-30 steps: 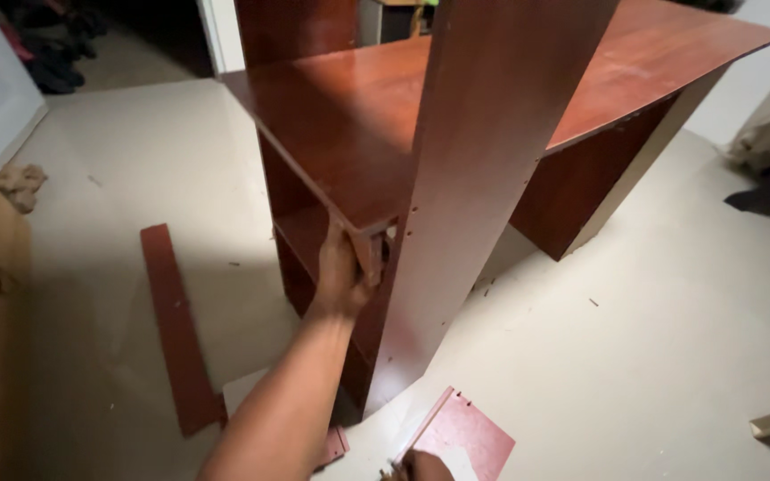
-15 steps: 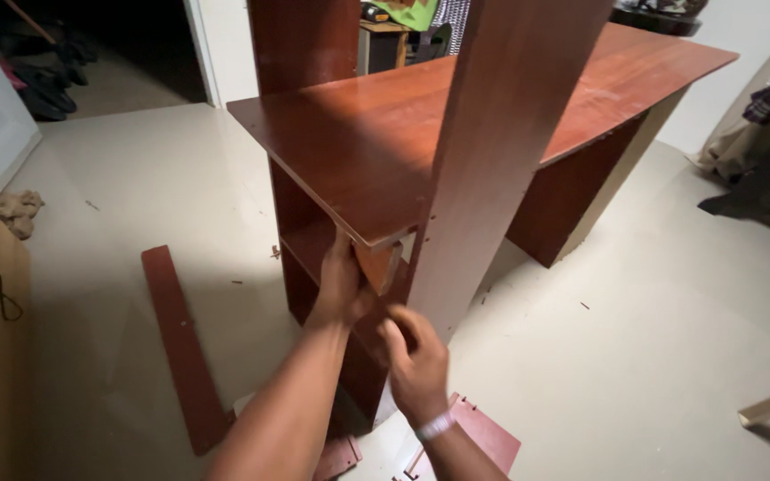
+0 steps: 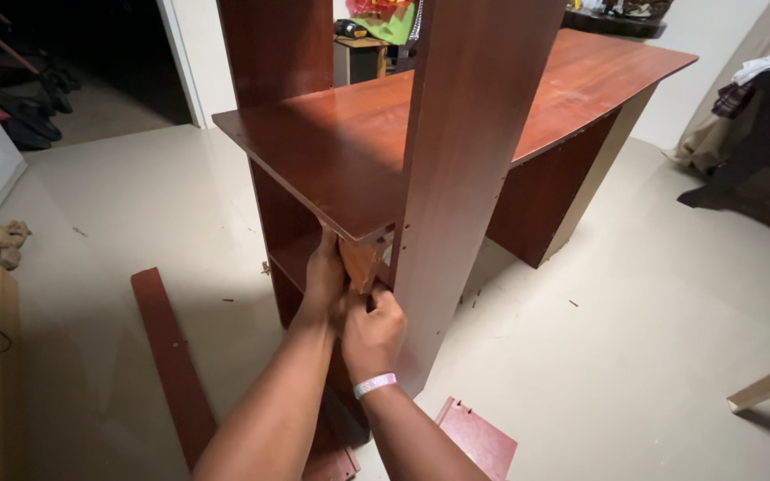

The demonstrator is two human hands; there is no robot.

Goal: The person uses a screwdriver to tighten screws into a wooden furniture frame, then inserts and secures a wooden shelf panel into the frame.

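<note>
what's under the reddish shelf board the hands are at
Under the shelf board, a small wooden piece sits against the upright panel, with the left hand and right hand on it. A lower shelf shows; any fasteners are covered.

Both hands meet under the front corner of a reddish-brown desktop, where a tall upright panel of the same wood stands against its edge. The left hand grips a small wooden piece just below the desktop's underside, and the right hand, wearing a pale wristband, closes on it from beneath beside the upright panel. On the pale floor lie a long loose board to the left and a smaller panel near the person's right forearm.
</note>
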